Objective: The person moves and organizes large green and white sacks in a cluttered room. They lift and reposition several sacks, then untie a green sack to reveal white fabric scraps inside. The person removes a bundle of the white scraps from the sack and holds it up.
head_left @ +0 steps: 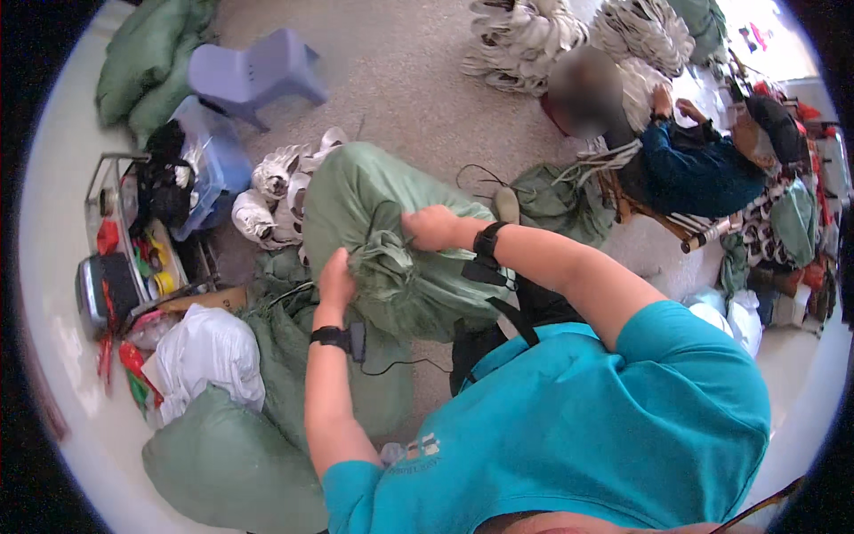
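One stuffed green sack [374, 222] lies on the floor [418, 98], both hands clenched on its bunched neck: left hand [336, 280] below, right hand [430, 228] above. Three more green sacks lie around it. One purple stool [258, 73] stands beyond, near another seated person [694, 165].

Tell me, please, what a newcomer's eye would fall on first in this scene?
Centre frame, a stuffed green sack is gripped at its bunched neck by the left hand and right hand. Behind it, at upper left, stands a lilac stool. A white bag lies at lower left.
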The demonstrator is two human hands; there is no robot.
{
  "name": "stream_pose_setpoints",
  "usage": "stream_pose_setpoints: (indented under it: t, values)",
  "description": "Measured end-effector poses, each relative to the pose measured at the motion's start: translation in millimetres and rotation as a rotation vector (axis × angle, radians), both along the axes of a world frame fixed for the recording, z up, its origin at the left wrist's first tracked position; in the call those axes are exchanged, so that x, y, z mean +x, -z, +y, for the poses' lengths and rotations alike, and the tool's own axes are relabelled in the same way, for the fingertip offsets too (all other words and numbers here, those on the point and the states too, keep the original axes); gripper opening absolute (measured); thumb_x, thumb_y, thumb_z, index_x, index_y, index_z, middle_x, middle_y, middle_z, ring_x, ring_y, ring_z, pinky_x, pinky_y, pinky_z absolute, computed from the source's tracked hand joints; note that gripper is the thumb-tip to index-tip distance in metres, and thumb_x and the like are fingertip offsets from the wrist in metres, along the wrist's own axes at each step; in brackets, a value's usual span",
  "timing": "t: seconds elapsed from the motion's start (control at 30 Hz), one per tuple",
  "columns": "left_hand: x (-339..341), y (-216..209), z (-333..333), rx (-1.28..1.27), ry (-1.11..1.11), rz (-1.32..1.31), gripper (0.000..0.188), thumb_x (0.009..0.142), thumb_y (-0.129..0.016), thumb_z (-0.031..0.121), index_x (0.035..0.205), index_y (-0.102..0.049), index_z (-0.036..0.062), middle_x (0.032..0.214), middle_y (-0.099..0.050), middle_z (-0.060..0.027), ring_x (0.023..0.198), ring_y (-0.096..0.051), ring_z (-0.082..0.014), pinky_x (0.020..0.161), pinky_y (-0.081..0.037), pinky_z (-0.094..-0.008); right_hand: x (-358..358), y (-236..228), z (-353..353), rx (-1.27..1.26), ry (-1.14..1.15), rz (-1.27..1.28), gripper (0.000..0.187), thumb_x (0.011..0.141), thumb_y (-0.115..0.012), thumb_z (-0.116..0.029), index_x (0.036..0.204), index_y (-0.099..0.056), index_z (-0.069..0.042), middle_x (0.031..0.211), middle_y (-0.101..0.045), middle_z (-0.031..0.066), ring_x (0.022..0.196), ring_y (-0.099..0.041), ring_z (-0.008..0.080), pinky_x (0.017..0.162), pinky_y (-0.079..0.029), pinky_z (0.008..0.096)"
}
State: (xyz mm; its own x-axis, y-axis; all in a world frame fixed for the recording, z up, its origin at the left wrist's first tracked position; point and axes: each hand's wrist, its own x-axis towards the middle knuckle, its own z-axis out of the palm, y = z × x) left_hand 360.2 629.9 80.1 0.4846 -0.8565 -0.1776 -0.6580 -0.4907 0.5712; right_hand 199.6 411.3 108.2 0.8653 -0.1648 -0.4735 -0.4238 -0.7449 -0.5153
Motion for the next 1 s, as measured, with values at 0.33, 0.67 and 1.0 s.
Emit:
stream_pose_setpoints:
  t: [0.33,0.67,1.0]
  values:
    - [-120.2,-60.9,-83.8,-0.006,-0.311,0.496,0.015,0.081,-0.055,0.019,0.079,-0.056,0.0038,0.074,-0.057,-0.0127,0.073,-0.057,-0.0231,0.067,-0.044,-0.0349,-124.8,-6.2,-87.5,0.151,0.023,0.001,0.029,0.064,-0.061,-0.017,0.092,-0.065,-0.011,0.073,-0.063,0.0166,0.074,-0.063,0.0372,0.063,-0.049,0.0492]
    - [-134.3,-162.9,-221.5,-0.028,-0.015,0.181,0.007,0.075,-0.05,0.007,0.072,-0.045,0.0023,0.067,-0.046,-0.0138,0.064,-0.048,-0.0265,0.058,-0.039,-0.0349,-143.3,-66.8,-199.5,0.13,0.118,-0.11,0.022,0.072,-0.054,-0.016,0.089,-0.065,-0.008,0.08,-0.065,0.017,0.078,-0.064,0.0375,0.067,-0.05,0.0478]
    - [-53.4,-217.4,-281.7,-0.035,0.17,0.01,0.01,0.071,-0.057,0.008,0.069,-0.048,0.0029,0.069,-0.052,-0.0178,0.069,-0.053,-0.0387,0.056,-0.038,-0.043,-47.7,-105.3,-257.7,0.014,0.083,-0.145,0.018,0.073,-0.056,-0.021,0.08,-0.067,-0.007,0.079,-0.066,0.0151,0.077,-0.065,0.0352,0.065,-0.052,0.0448]
